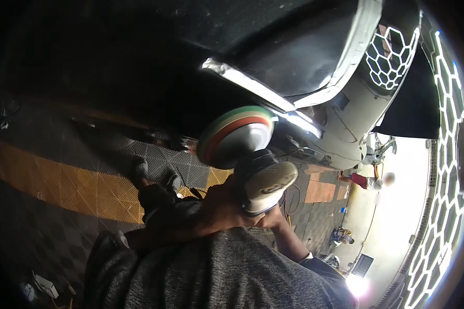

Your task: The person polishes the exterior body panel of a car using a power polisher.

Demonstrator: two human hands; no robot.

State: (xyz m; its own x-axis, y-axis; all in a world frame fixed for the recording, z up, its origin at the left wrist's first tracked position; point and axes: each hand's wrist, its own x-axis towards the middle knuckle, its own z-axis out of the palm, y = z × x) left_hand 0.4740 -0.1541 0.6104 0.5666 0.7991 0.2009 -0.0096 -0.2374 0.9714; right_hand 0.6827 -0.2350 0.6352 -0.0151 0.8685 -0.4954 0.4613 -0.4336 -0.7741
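Note:
A polishing machine [270,185] is in both my hands in the middle of the view. Its round pad [236,135], banded green, red and white and blurred, lies against or very near a dark glossy car body [154,67]. My left hand [222,206] is closed on the machine from the left, partly in shadow. From the right, my right hand [269,219] wraps round its lower part, mostly hidden behind the housing. Pale masking strips [247,85] run along the car's trim and window edge, just above the pad.
Beyond the car's end, a person in red shorts [361,180] stands by a pale wall [397,206]. Hexagonal lights [443,154] line the right side. A cable [294,201] hangs behind the machine. My feet [174,183] are on grey and yellow tiles [98,190].

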